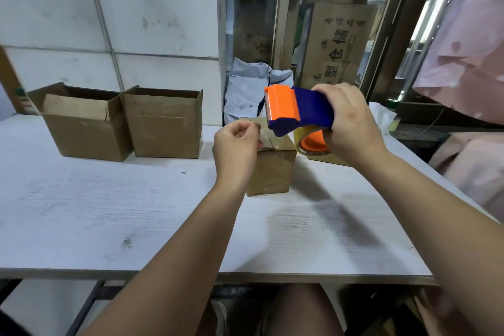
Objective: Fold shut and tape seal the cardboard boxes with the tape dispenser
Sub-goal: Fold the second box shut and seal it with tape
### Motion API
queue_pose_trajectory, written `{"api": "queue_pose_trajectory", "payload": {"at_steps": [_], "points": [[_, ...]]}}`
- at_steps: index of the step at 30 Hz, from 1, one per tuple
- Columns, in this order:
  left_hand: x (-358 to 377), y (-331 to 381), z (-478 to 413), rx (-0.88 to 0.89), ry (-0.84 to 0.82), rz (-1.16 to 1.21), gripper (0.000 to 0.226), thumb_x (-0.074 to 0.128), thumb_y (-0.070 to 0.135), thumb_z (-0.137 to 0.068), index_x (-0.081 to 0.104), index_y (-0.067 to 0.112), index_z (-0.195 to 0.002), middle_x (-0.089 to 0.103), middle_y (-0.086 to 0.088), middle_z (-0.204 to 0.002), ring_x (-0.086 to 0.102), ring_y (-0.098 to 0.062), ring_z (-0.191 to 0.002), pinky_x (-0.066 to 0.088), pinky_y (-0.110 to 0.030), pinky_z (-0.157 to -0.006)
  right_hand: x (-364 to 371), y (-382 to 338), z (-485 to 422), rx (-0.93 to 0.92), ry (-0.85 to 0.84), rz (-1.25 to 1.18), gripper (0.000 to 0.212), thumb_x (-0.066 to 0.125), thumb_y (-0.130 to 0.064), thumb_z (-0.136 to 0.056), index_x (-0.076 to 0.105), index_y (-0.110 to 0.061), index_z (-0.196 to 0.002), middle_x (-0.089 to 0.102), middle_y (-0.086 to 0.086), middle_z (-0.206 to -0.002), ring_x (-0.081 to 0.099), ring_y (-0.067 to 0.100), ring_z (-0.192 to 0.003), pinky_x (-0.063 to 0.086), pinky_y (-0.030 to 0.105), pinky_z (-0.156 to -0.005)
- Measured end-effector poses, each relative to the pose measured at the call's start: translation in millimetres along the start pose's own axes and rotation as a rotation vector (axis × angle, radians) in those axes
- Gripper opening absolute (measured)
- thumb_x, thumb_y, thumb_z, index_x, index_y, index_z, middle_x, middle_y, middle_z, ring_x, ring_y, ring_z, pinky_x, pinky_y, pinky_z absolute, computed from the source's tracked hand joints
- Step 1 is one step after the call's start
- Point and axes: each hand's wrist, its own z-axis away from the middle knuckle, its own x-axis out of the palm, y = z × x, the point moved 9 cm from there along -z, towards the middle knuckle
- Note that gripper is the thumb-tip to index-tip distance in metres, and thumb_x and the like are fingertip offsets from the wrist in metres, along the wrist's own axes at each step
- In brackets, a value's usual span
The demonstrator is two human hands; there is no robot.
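Observation:
A small cardboard box point(274, 169) stands on the white table point(114, 213) with its top flaps folded down. My right hand point(350, 123) grips a blue and orange tape dispenser point(297, 110) and holds it in the air just above the box's right side. The tape roll point(311, 143) hangs under the dispenser. My left hand point(236, 146) pinches the free end of clear tape at the box's top left edge. Two open cardboard boxes point(84, 123) point(165, 124) stand side by side at the back left.
A crumpled grey plastic bag point(251, 90) lies against the wall behind the small box. A printed carton point(336, 46) leans behind the window frame. Pink cloth point(469, 49) hangs at the right. Another cardboard piece point(327, 159) lies behind the dispenser.

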Motion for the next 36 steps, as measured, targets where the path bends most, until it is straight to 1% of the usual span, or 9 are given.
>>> {"api": "queue_pose_trajectory", "payload": {"at_steps": [9,12,15,17,19,23,30,34,36], "points": [[0,14,4,0.12,0.115,-0.06,0.019,0.06,0.028,-0.091,0.059,0.037,-0.074,0.058,0.011,-0.065,0.057,-0.012,-0.07,0.045,-0.028,-0.062,-11,-18,4,-0.097,0.057,0.053,0.058,0.066,-0.032,-0.072,0.054,-0.003,-0.12,0.058,0.019,-0.112,0.053,0.034,-0.099,0.047,0.04,-0.076],[-7,14,4,0.125,0.21,-0.054,0.023,0.063,0.031,-0.088,0.061,0.046,-0.071,0.064,0.004,-0.087,0.06,-0.02,-0.092,0.053,-0.036,-0.074,-10,-23,6,-0.121,0.059,0.057,0.059,0.069,-0.034,-0.072,0.054,-0.003,-0.12,0.058,0.018,-0.112,0.053,0.033,-0.098,0.047,0.04,-0.075],[-6,13,3,0.076,0.171,0.12,0.019,0.063,0.019,-0.09,0.066,0.033,-0.077,0.069,0.005,-0.088,0.064,-0.013,-0.09,0.055,-0.033,-0.082,-6,-17,7,-0.085,0.052,0.023,0.06,0.069,-0.037,-0.073,0.053,-0.005,-0.121,0.057,0.016,-0.112,0.051,0.031,-0.099,0.045,0.037,-0.077],[-3,13,4,0.061,0.133,0.145,0.017,0.064,0.016,-0.09,0.067,0.028,-0.079,0.068,0.008,-0.081,0.064,-0.009,-0.084,0.053,-0.026,-0.08,-13,3,5,0.068,0.116,-0.121,0.049,0.065,-0.015,-0.074,0.053,-0.006,-0.121,0.056,0.015,-0.111,0.051,0.03,-0.1,0.045,0.034,-0.081],[0,8,4,0.035,0.116,0.146,0.016,0.064,0.013,-0.09,0.066,0.024,-0.078,0.065,0.007,-0.077,0.062,-0.007,-0.078,0.049,-0.02,-0.075,-24,28,6,0.25,0.199,-0.293,0.051,0.055,0.01,-0.07,0.054,-0.006,-0.119,0.058,0.012,-0.112,0.052,0.027,-0.101,0.04,0.022,-0.081],[4,-4,4,-0.039,0.118,0.152,0.017,0.064,0.013,-0.09,0.065,0.023,-0.077,0.065,0.006,-0.078,0.062,-0.006,-0.079,0.044,-0.015,-0.071,-31,40,11,0.31,0.181,-0.341,0.056,0.052,0.019,-0.07,0.052,-0.008,-0.119,0.058,0.01,-0.113,0.048,0.016,-0.096,0.033,0.0,-0.07],[-10,-21,11,-0.222,0.113,0.162,0.01,0.062,0.009,-0.09,0.068,0.009,-0.098,0.065,0.008,-0.085,0.056,0.007,-0.072,0.036,-0.007,-0.058,-6,30,13,0.156,0.004,-0.152,0.048,0.062,0.005,-0.08,0.05,-0.006,-0.124,0.053,0.014,-0.115,0.047,0.026,-0.103,0.035,0.023,-0.08],[-22,-18,14,-0.293,0.106,0.16,0.01,0.063,0.008,-0.088,0.07,0.014,-0.091,0.063,0.013,-0.077,0.05,0.003,-0.06,0.037,-0.012,-0.057,0,19,11,0.058,-0.076,-0.052,0.046,0.061,0.001,-0.083,0.049,-0.006,-0.128,0.054,0.016,-0.114,0.046,0.03,-0.105,0.041,0.039,-0.082],[-30,-17,15,-0.333,0.119,0.181,0.012,0.063,0.008,-0.087,0.071,0.017,-0.084,0.063,0.013,-0.072,0.042,-0.002,-0.048,0.033,-0.016,-0.05,5,20,11,-0.005,-0.165,0.04,0.051,0.064,0.002,-0.082,0.049,-0.006,-0.13,0.053,0.018,-0.118,0.046,0.033,-0.108,0.039,0.037,-0.084]]}}
